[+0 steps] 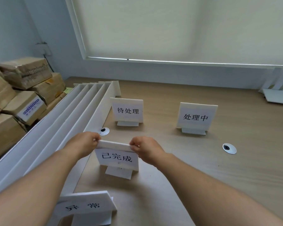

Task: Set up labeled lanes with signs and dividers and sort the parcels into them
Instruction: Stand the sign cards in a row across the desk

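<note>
The "已完成" sign (118, 156) stands on the bench (203, 168) directly before the person, its long axis running left to right. The left hand (83, 142) and right hand (144, 146) pinch its top corners, equally near.

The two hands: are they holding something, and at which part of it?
Both hold the 已完成 sign by its top edge: the left hand pinches the left corner, the right hand the right corner.

Matt wood-grain desk (203, 168), white foam-board signs (118, 158), cardboard parcels (24, 74)
</note>
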`<control>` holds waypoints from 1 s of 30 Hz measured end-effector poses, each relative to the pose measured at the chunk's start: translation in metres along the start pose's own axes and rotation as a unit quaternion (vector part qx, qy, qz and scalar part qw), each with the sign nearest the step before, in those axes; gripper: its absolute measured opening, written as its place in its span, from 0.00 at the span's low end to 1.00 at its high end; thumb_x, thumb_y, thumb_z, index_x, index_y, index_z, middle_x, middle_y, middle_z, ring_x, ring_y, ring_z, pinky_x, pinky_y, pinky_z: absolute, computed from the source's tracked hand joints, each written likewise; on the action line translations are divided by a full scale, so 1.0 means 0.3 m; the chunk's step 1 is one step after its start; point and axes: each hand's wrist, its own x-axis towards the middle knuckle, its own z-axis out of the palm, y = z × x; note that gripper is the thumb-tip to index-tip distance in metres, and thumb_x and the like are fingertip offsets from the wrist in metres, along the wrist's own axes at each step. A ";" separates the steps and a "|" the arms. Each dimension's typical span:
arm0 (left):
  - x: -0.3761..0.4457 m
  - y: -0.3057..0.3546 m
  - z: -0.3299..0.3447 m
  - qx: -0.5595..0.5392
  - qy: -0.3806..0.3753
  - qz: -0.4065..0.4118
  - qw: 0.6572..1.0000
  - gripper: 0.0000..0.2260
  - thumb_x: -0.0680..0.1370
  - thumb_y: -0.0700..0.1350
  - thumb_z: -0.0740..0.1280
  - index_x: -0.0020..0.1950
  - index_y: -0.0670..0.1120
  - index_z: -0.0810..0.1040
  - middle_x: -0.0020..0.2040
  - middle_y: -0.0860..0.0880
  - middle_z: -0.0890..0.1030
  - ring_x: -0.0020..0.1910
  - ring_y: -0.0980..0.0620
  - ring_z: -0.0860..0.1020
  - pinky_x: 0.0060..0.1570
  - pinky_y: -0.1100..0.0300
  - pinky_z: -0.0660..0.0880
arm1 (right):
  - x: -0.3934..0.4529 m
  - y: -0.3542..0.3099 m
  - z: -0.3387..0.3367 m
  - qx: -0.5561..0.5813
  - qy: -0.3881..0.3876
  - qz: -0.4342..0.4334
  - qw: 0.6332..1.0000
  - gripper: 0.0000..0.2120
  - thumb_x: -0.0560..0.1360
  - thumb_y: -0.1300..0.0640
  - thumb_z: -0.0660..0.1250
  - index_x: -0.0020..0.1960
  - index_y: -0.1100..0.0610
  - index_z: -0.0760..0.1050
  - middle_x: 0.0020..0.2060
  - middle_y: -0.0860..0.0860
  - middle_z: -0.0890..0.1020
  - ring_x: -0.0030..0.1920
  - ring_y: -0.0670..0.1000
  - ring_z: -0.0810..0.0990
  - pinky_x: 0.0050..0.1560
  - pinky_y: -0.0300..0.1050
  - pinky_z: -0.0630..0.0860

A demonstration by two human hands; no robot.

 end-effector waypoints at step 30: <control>-0.150 1.736 0.359 -0.112 0.036 0.183 0.976 0.09 0.79 0.43 0.63 0.54 0.46 0.80 0.44 0.48 0.76 0.43 0.50 0.73 0.42 0.62 0.67 | -0.768 1.379 -0.874 0.019 0.147 0.135 0.980 0.08 0.79 0.57 0.59 0.53 0.57 0.75 0.47 0.58 0.82 0.49 0.59 0.79 0.49 0.49 0.74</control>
